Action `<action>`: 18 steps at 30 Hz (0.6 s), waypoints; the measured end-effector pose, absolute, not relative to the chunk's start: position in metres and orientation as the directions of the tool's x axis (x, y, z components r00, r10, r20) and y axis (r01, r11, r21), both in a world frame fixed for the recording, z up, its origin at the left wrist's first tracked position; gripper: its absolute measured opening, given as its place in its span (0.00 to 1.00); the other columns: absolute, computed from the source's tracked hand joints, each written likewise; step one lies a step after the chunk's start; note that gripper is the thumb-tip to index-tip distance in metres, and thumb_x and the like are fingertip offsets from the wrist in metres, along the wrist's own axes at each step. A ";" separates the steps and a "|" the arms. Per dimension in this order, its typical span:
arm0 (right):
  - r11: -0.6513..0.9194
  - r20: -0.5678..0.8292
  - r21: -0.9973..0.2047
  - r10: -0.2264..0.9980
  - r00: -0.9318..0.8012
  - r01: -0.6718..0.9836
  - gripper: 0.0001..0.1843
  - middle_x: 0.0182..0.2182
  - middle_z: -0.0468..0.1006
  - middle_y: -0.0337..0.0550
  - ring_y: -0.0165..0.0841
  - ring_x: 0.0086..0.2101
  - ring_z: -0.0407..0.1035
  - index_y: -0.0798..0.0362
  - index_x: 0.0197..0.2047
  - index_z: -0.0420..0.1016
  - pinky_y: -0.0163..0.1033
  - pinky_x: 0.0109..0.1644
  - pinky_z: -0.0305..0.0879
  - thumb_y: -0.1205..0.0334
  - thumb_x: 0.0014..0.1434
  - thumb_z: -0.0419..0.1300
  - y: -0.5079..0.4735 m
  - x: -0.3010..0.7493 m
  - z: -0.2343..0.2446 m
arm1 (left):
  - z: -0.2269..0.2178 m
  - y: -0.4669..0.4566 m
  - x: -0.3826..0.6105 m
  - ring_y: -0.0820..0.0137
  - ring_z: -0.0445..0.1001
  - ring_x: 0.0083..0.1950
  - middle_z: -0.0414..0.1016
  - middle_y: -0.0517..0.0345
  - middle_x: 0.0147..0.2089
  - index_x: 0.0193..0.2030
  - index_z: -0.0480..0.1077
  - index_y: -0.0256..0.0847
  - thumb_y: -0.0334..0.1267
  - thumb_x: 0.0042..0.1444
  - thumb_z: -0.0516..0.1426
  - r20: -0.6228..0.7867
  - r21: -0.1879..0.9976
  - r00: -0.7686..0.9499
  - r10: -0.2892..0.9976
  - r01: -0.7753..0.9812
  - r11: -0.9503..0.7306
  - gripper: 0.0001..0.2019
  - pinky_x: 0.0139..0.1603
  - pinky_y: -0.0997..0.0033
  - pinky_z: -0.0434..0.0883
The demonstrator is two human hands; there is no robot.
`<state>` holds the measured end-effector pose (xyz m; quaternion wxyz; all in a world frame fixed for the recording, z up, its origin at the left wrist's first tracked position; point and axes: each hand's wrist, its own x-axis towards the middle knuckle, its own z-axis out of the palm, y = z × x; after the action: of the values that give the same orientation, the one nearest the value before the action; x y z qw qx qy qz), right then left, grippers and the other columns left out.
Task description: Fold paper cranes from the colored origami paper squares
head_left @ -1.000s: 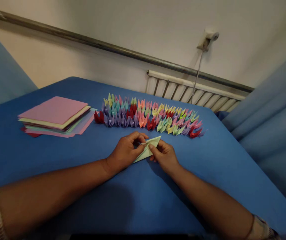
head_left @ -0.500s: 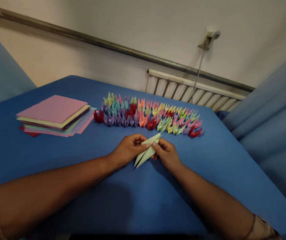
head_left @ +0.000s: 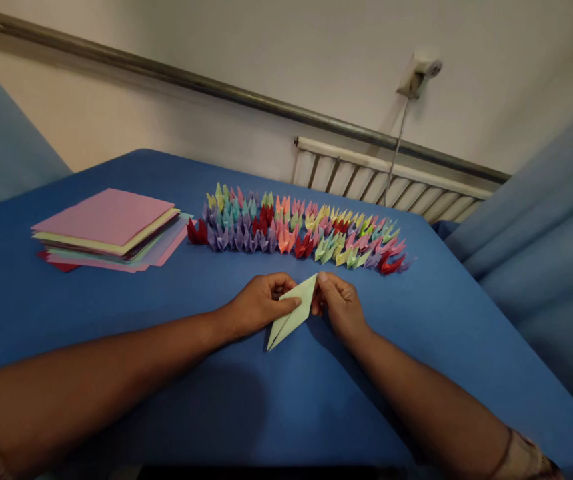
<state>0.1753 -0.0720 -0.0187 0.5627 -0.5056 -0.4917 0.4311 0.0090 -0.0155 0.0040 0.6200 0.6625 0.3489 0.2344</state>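
Observation:
A pale green folded paper (head_left: 296, 311), shaped like a long diamond with a slit at its near end, is held just above the blue table. My left hand (head_left: 261, 303) pinches its left side, thumb lying on top and fingers behind. My right hand (head_left: 340, 303) is closed at the far upper corner, with thumb and forefinger on the tip. Beyond both hands stand several rows of small folded paper cranes (head_left: 286, 237) in purple, red, orange, green, yellow and pink.
A stack of coloured paper squares (head_left: 106, 217), pink on top, lies on the blue-covered table (head_left: 191, 427) at left. Behind it are a wall rail (head_left: 246, 97), a radiator (head_left: 366, 170) and a socket with a cord (head_left: 416, 77). Blue curtains (head_left: 546, 247) hang at the sides.
The right thumb has moved from the paper's middle to its far tip. The upper flap now lies as a flat diamond, its slit shorter, and the near point sits slightly lower.

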 end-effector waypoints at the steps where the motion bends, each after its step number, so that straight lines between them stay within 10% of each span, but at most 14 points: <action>1: 0.120 0.119 -0.993 0.983 0.143 0.002 0.26 0.15 0.68 0.34 0.27 0.18 0.61 0.53 0.27 0.69 0.33 0.24 0.57 0.40 0.63 0.51 -0.072 0.175 -0.018 | 0.004 -0.016 0.009 0.74 0.67 0.29 0.71 0.63 0.28 0.32 0.69 0.37 0.43 0.47 0.63 -0.119 0.984 0.652 0.749 0.177 0.002 0.11 0.32 0.74 0.64; 7: 0.087 0.089 -0.996 0.982 0.169 0.019 0.21 0.14 0.65 0.30 0.24 0.16 0.57 0.53 0.25 0.68 0.31 0.21 0.51 0.44 0.53 0.64 -0.071 0.170 -0.014 | 0.002 -0.016 0.009 0.73 0.68 0.30 0.71 0.63 0.29 0.33 0.69 0.39 0.42 0.48 0.62 -0.095 0.982 0.702 0.706 0.183 -0.050 0.10 0.32 0.73 0.65; 18: 0.046 -0.001 -0.984 0.965 0.264 -0.171 0.21 0.13 0.65 0.31 0.25 0.15 0.56 0.53 0.28 0.71 0.31 0.19 0.50 0.43 0.58 0.59 -0.062 0.181 -0.025 | -0.002 -0.015 0.007 0.72 0.71 0.31 0.74 0.63 0.30 0.33 0.68 0.39 0.36 0.42 0.65 -0.226 0.973 0.732 0.642 0.198 0.116 0.12 0.32 0.74 0.65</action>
<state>0.1810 -0.0621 -0.0253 0.6099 -0.5099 -0.3889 0.4657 0.0071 -0.0154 -0.0023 0.6721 0.6439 0.3263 0.1652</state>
